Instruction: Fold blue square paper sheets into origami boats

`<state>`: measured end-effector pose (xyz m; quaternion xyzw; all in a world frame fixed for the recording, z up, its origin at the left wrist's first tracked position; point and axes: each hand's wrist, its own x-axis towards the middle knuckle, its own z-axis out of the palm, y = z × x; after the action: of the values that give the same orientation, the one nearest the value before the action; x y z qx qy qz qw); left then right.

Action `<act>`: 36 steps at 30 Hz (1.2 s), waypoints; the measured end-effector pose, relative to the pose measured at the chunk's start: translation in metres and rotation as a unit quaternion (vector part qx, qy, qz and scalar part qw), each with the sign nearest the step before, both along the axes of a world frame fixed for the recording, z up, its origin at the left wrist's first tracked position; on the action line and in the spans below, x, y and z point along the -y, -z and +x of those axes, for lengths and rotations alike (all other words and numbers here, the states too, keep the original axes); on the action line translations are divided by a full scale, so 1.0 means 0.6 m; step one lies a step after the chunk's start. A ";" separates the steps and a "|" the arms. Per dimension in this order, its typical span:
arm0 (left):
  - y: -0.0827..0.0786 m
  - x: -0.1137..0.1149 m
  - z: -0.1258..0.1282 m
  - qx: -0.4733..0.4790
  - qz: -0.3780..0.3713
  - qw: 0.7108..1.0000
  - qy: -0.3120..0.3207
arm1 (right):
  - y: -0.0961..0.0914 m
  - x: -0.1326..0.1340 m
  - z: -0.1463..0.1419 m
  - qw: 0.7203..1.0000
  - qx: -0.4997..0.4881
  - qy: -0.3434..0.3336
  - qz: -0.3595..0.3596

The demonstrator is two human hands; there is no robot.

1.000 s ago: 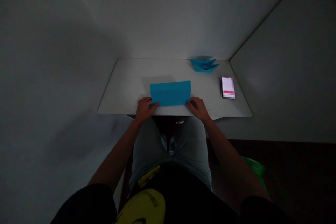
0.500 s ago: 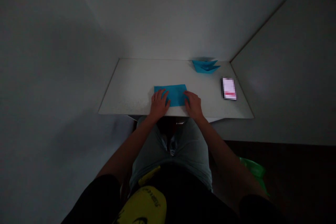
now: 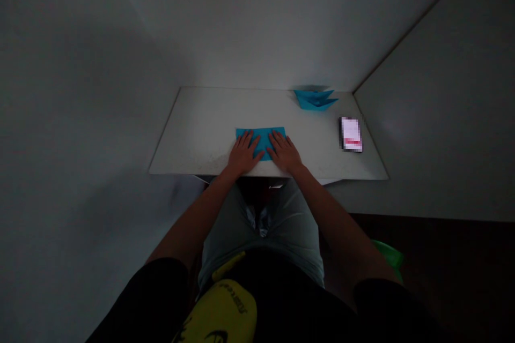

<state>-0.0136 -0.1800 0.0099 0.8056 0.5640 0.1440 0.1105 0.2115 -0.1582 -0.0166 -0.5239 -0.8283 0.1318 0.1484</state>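
Note:
A blue rectangular sheet of paper lies flat near the front edge of the white table. My left hand rests on its left part with the fingers spread. On the right part lies my right hand, fingers apart and palm down. Both hands cover much of the sheet, so any folds beneath them are hidden. Toward the back right of the table sits a folded blue paper boat, apart from both hands.
The white table meets walls at its back and right. A phone with a blurred, lit screen lies near its right edge. Below on the floor, a green container shows partly behind my right arm.
My right hand has moved left from the sheet's right edge onto the sheet and now lies flat. My left hand stays on the left part, its fingers more spread.

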 end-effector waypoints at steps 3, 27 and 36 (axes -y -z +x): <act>0.000 -0.006 -0.009 -0.001 -0.004 1.000 -0.020 | 0.001 -0.006 0.033 1.000 0.006 0.013 0.001; -0.009 0.072 -0.008 0.006 0.044 0.999 0.023 | -0.021 0.152 0.093 0.997 0.032 -0.053 0.043; -0.009 0.074 0.000 -0.008 0.054 0.998 0.029 | -0.040 0.130 0.073 0.999 -0.024 0.039 0.022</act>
<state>-0.0138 -0.2246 0.0152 0.8273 0.5331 0.1643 0.0661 0.2551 -0.2362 0.0072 -0.5491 -0.8061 0.1204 0.1851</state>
